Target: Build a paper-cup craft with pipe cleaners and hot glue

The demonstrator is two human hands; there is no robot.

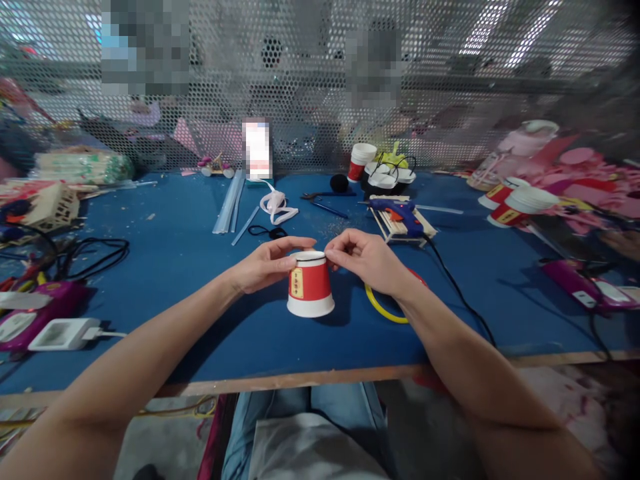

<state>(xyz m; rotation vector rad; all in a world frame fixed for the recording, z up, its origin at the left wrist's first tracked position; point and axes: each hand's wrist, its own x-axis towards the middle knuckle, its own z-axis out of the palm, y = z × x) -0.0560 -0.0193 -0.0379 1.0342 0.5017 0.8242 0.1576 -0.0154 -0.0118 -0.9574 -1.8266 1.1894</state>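
A red and white paper cup stands upside down near the front of the blue table, with a yellow label on its left side. Around its narrow upper end runs a thin black band. My left hand grips the cup at the upper left, thumb against its side and fingers behind. On the other side, my right hand has its thumb and forefinger pinched at the cup's upper right edge; whatever they hold is too small to make out. A yellow ring lies partly under my right forearm.
Behind my right hand, a blue glue gun rests on a wooden stick rack, its black cable running forward. Pliers, clear glue sticks and a lit phone are farther back. Stacked cups lie at right, power strips at left.
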